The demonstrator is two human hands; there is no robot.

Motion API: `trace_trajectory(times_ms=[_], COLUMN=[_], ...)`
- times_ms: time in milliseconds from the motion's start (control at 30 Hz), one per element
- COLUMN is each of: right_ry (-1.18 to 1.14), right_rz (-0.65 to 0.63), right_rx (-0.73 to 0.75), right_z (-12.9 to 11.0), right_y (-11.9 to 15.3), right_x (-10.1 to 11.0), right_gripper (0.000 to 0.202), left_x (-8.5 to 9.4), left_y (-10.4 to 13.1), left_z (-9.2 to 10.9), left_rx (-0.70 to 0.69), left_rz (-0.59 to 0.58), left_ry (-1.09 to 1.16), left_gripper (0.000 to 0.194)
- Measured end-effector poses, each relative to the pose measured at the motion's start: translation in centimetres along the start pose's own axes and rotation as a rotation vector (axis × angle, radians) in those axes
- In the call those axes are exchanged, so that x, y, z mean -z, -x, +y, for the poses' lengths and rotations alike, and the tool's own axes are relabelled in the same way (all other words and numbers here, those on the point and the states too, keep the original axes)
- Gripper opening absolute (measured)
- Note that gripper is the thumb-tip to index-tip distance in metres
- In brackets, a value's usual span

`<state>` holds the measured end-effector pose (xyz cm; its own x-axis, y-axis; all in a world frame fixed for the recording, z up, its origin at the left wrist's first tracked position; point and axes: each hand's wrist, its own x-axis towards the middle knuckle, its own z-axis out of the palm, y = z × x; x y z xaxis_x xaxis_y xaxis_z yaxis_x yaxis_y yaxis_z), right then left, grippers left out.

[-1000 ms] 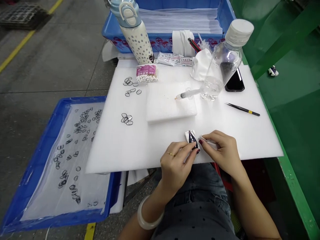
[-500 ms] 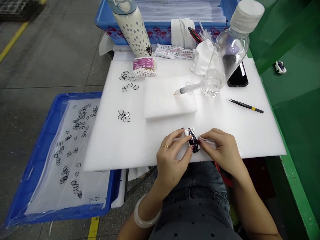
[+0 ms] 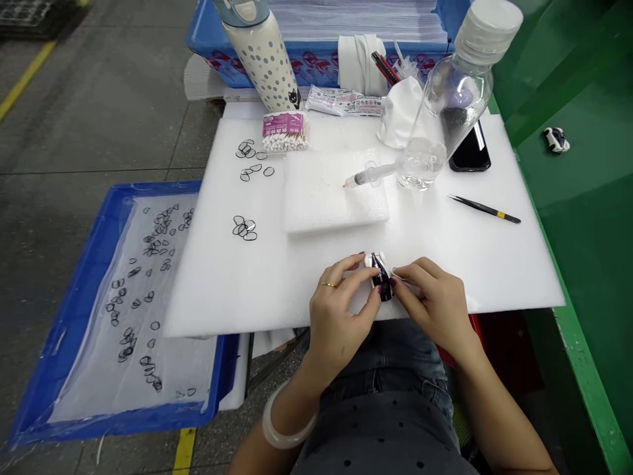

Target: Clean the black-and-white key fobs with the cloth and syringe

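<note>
Near the front edge of the white foam sheet (image 3: 445,264), both hands meet over a small dark-and-white part (image 3: 380,275). The left hand (image 3: 341,310) pinches the part between thumb and forefinger, its fingers curled narrow around the part's left side; a ring sits on one finger and a pale bangle (image 3: 287,422) circles the wrist. The right hand (image 3: 430,303) presses in from the right, fingers bent close together, fingertips touching the part and gripping a thin white stick (image 3: 401,274) whose tip lies against it. The part rests on or just above the sheet; which one cannot be told. Farther off, in the middle of the sheet, lies a foam block (image 3: 331,198) with a syringe (image 3: 368,176) on its far right corner. Just right of the syringe stands a clear bottle (image 3: 450,99), with a black phone (image 3: 472,152) behind it. Tweezers (image 3: 484,210) lie to the right, well apart from the hands. On the left part of the sheet sit small clusters of black rings (image 3: 244,227), and at the far edge a pack of cotton swabs (image 3: 284,132) beside a dotted flask (image 3: 264,56). Left of the sheet and lower, a blue tray (image 3: 74,277) holds many more scattered rings.
</note>
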<state>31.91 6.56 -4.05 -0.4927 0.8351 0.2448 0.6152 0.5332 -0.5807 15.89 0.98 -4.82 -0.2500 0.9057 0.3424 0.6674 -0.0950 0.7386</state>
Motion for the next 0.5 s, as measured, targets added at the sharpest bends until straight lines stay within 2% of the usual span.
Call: trace_trajectory(times_ms=[133, 233, 300, 400, 433, 500], right_ry=[0.014, -0.034, -0.104, -0.158, -0.145, -0.088], right_rz=[0.023, 0.027, 0.043, 0.158, 0.211, 0.291], right_rx=[0.004, 0.005, 0.020, 0.065, 0.090, 0.159], right_z=[0.0, 0.2, 0.4, 0.6, 0.6, 0.7], right_y=[-0.1, -0.2, 0.0, 0.5, 0.8, 1.4], right_x=[-0.1, 0.1, 0.2, 0.3, 0.2, 0.0], right_gripper=[0.017, 0.014, 0.011, 0.010, 0.012, 0.018], left_x=[0.0, 0.7, 1.6, 2.7, 2.9, 2.8], left_y=[0.2, -0.1, -0.9, -2.4, -2.8, -3.4], left_z=[0.0, -0.3, -0.8, -1.8, -2.1, -2.6], left_rx=[-0.003, 0.006, -0.039, -0.204, -0.250, -0.283], left_rz=[-0.012, -0.062, -0.192, -0.478, -0.543, -0.580], left_ry=[-0.015, 0.001, 0.037, 0.063, 0.061, 0.056], left_gripper=[0.019, 0.020, 0.035, 0.063, 0.065, 0.057])
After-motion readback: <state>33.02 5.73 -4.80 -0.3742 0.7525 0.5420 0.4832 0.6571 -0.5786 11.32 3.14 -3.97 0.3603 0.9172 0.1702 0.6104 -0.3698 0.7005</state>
